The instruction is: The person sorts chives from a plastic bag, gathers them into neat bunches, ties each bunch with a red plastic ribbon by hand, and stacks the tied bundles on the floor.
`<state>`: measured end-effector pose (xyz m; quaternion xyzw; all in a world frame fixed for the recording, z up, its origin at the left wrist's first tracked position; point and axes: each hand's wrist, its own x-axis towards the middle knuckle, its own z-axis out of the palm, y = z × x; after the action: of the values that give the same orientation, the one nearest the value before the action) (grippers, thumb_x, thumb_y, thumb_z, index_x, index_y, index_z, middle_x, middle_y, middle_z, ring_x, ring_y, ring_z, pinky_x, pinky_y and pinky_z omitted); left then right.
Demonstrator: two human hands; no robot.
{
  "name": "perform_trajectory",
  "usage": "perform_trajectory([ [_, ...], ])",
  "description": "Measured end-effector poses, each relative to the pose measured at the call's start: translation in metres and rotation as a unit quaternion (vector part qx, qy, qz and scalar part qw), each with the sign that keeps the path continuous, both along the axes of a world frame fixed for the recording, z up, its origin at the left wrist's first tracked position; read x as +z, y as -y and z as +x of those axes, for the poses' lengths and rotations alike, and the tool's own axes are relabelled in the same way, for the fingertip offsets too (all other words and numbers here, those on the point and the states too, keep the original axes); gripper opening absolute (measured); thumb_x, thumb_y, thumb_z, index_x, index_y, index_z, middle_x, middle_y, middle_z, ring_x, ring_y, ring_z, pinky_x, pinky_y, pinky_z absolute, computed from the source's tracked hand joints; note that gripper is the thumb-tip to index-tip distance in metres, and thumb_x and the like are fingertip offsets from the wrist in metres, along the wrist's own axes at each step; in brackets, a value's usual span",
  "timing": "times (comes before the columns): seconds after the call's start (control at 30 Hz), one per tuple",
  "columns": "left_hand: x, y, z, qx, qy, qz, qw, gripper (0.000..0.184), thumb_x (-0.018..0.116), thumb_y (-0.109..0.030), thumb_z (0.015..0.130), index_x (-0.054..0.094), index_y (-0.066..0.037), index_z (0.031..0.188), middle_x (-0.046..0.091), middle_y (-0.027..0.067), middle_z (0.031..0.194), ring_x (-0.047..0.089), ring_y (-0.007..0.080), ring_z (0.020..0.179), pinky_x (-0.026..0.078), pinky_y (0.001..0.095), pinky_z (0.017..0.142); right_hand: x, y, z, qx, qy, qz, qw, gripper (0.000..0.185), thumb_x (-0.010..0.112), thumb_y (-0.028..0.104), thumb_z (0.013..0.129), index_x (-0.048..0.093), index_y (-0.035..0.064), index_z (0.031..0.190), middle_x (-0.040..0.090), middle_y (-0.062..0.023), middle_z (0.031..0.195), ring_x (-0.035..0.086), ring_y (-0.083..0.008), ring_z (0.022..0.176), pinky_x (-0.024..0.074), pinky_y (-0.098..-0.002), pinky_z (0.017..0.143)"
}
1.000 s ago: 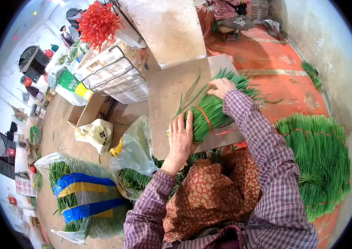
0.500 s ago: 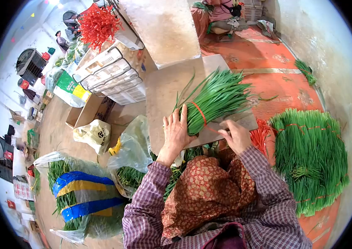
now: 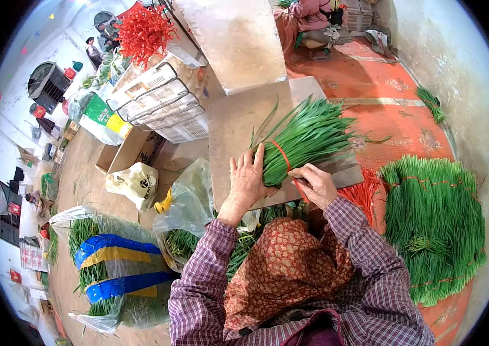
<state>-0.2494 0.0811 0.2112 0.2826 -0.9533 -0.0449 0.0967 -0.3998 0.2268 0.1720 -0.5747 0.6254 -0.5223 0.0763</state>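
A bunch of long green garlic chives (image 3: 313, 132) lies on a tan board (image 3: 230, 124) in front of me, its leafy tips toward the upper right. A red tie (image 3: 281, 155) runs around it near the lower left end. My left hand (image 3: 246, 180) presses against that end, fingers extended along it and the thumb side low by the board's edge. Close to the bunch's lower side, my right hand (image 3: 315, 184) is closed in a pinch on the tie's loose end, which hangs below the fingers.
Stacked tied chives (image 3: 434, 225) lie on the orange floor covering at right, beside loose red ties (image 3: 365, 193). At left are a blue-striped bundle in plastic (image 3: 117, 265), a pale bag (image 3: 135, 185) and a white crate (image 3: 169, 109). More red ties (image 3: 145, 34) hang above. Another person (image 3: 308, 17) sits farther back.
My right hand has moved left and closer to the bunch, and its fingers have drawn together on the tie. My left hand stays at the bunch's end. The view has shifted slightly.
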Motion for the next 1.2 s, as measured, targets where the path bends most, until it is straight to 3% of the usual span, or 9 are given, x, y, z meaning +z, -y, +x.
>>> perform_trajectory([
  [0.23, 0.007, -0.002, 0.0, 0.0, 0.0, 0.031, 1.0, 0.124, 0.089, -0.043, 0.048, 0.023, -0.006, 0.146, 0.042, 0.0194, 0.136, 0.041, 0.0358, 0.126, 0.024, 0.0591, 0.107, 0.003, 0.006, -0.001, -0.006, -0.104, -0.027, 0.994, 0.012, 0.068, 0.006, 0.079, 0.067, 0.0073, 0.091, 0.06, -0.0033, 0.085, 0.063, -0.0226, 0.074, 0.0537, -0.0335, 0.064],
  [0.4, 0.021, -0.033, -0.001, -0.003, 0.018, -0.125, 0.992, 0.122, 0.088, -0.043, 0.051, 0.023, 0.0, 0.144, 0.036, 0.0211, 0.139, 0.033, 0.0366, 0.132, 0.02, 0.0605, 0.109, 0.032, 0.02, -0.002, -0.039, -0.187, -0.077, 0.979, 0.011, 0.067, 0.011, 0.079, 0.064, 0.007, 0.089, 0.06, -0.0043, 0.084, 0.062, -0.0233, 0.072, 0.0525, -0.0342, 0.062],
  [0.57, -0.006, -0.017, -0.012, 0.056, -0.032, -0.189, 0.98, 0.118, 0.087, -0.037, 0.049, 0.025, -0.002, 0.143, 0.038, 0.0183, 0.138, 0.034, 0.0351, 0.132, 0.019, 0.0606, 0.109, 0.051, 0.052, -0.002, 0.045, 0.052, -0.044, 0.997, 0.014, 0.054, 0.012, 0.091, 0.054, -0.0014, 0.086, 0.06, -0.012, 0.072, 0.061, -0.0257, 0.065, 0.0475, -0.0346, 0.06],
  [0.6, 0.003, -0.011, -0.009, 0.058, -0.023, -0.209, 0.976, 0.112, 0.087, -0.034, 0.05, 0.03, -0.003, 0.141, 0.047, 0.0156, 0.128, 0.043, 0.0327, 0.123, 0.028, 0.0557, 0.105, 0.056, 0.06, -0.004, 0.043, 0.08, -0.046, 0.995, 0.015, 0.054, 0.012, 0.091, 0.054, -0.002, 0.085, 0.059, -0.0125, 0.069, 0.061, -0.0232, 0.064, 0.0469, -0.0338, 0.059],
  [0.7, 0.042, 0.012, -0.002, -0.013, -0.057, -0.018, 0.998, 0.094, 0.086, -0.026, 0.051, 0.042, -0.005, 0.131, 0.058, 0.0129, 0.1, 0.056, 0.0327, 0.1, 0.04, 0.0434, 0.089, 0.085, 0.079, -0.009, 0.079, 0.048, -0.051, 0.994, 0.018, 0.053, 0.015, 0.094, 0.056, -0.0016, 0.09, 0.056, -0.0052, 0.069, 0.052, -0.012, 0.063, 0.0431, -0.0281, 0.059],
  [0.87, 0.08, 0.024, 0.004, -0.09, -0.019, 0.007, 0.996, 0.099, 0.087, -0.029, 0.05, 0.039, -0.007, 0.133, 0.057, 0.0141, 0.11, 0.054, 0.0343, 0.108, 0.039, 0.0478, 0.095, 0.116, 0.074, -0.007, 0.121, 0.181, -0.066, 0.974, 0.016, 0.054, 0.015, 0.095, 0.057, -0.0015, 0.094, 0.058, -0.0026, 0.073, 0.052, -0.0092, 0.066, 0.0437, -0.0274, 0.061],
  [0.97, 0.074, 0.014, -0.012, -0.085, 0.118, -0.008, 0.989, 0.11, 0.088, -0.043, 0.051, 0.033, -0.009, 0.14, 0.048, 0.0139, 0.132, 0.046, 0.0301, 0.125, 0.026, 0.0568, 0.109, 0.082, 0.077, -0.016, 0.075, 0.286, -0.007, 0.955, 0.017, 0.055, 0.016, 0.094, 0.057, -0.0007, 0.096, 0.055, -0.0009, 0.075, 0.046, -0.0077, 0.063, 0.0403, -0.0238, 0.058],
  [1.07, 0.039, -0.009, -0.029, -0.061, 0.156, -0.03, 0.985, 0.115, 0.088, -0.046, 0.05, 0.031, -0.003, 0.14, 0.048, 0.0149, 0.129, 0.045, 0.0317, 0.124, 0.029, 0.0542, 0.107, 0.034, 0.088, -0.029, 0.097, 0.501, -0.051, 0.858, 0.01, 0.054, 0.017, 0.096, 0.058, 0.0084, 0.093, 0.052, 0.0043, 0.073, 0.043, -0.0014, 0.055, 0.0316, -0.0181, 0.046],
  [1.2, 0.009, -0.017, -0.024, -0.034, 0.046, -0.095, 0.994, 0.115, 0.089, -0.042, 0.048, 0.033, 0.0, 0.138, 0.048, 0.0149, 0.127, 0.046, 0.0315, 0.121, 0.031, 0.0515, 0.106, 0.029, 0.093, -0.032, 0.099, 0.522, -0.058, 0.845, 0.011, 0.055, 0.016, 0.096, 0.059, 0.0059, 0.094, 0.054, 0.0028, 0.073, 0.044, -0.0024, 0.054, 0.0345, -0.0194, 0.044],
])
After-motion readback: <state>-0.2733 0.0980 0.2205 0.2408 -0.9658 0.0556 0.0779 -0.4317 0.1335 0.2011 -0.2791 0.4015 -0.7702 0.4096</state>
